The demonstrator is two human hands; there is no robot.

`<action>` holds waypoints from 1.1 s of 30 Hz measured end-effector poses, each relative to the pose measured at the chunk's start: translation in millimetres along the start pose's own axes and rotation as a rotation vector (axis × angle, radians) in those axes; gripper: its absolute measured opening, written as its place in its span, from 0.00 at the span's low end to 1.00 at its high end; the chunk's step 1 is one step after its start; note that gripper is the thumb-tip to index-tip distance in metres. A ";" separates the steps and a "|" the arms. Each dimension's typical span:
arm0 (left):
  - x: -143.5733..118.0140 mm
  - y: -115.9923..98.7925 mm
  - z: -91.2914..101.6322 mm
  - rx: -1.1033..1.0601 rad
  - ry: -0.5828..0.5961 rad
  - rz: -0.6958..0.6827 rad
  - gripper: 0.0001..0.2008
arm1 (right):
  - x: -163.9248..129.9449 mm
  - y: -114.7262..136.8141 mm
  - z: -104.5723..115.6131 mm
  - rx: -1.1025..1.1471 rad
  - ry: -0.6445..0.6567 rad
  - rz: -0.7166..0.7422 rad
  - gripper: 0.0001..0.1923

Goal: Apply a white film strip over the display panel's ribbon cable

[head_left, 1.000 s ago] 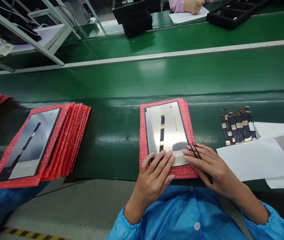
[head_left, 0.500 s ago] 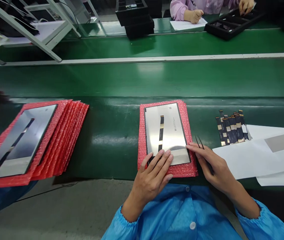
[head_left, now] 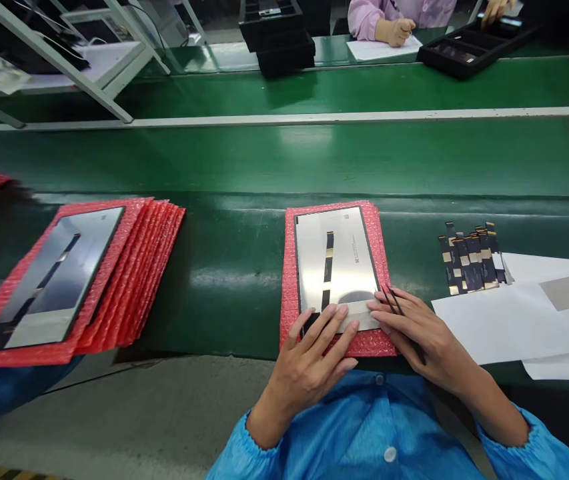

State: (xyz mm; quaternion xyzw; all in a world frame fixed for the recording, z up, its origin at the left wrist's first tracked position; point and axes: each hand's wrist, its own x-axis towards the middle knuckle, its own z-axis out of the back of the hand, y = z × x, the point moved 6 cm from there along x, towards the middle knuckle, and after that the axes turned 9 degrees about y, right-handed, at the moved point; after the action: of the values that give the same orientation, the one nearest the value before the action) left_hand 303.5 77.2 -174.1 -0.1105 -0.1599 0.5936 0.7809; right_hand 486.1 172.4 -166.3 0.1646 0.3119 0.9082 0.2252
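Observation:
A display panel [head_left: 309, 253], silver side up, lies on a stack of red bubble-wrap sleeves [head_left: 378, 243] in front of me. A dark flex cable [head_left: 329, 263] runs along the panel's back toward its near edge. My left hand [head_left: 309, 357] rests with fingers spread on the near-left part of the panel, covering the cable's lower end. My right hand [head_left: 421, 333] holds black tweezers [head_left: 390, 299], tips pointing away from me, while its fingertips touch the panel's near-right edge. Several loose flex cables [head_left: 471, 260] lie right of the stack.
White paper sheets [head_left: 504, 320] lie at the right. At the left, another panel [head_left: 59, 280] with a cable sits on a pile of red sleeves [head_left: 151, 280]. Across the green bench [head_left: 229, 160], a person in a pink sleeve [head_left: 364, 20] works beside a black tray [head_left: 464, 57].
My right hand has moved a little left and further over the panel's near-right edge, with the tweezers in it. My left hand stays on the panel. The whole view has shifted slightly.

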 end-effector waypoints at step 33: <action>0.7 6.2 8.9 -0.128 -0.295 0.308 0.37 | 0.1 -2.9 -1.1 0.016 -0.035 -0.033 0.24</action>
State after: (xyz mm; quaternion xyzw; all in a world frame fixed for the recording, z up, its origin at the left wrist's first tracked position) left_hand 294.8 79.4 -168.0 -0.0950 -0.2909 0.7043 0.6406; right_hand 486.4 174.0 -169.0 0.1770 0.3181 0.8988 0.2444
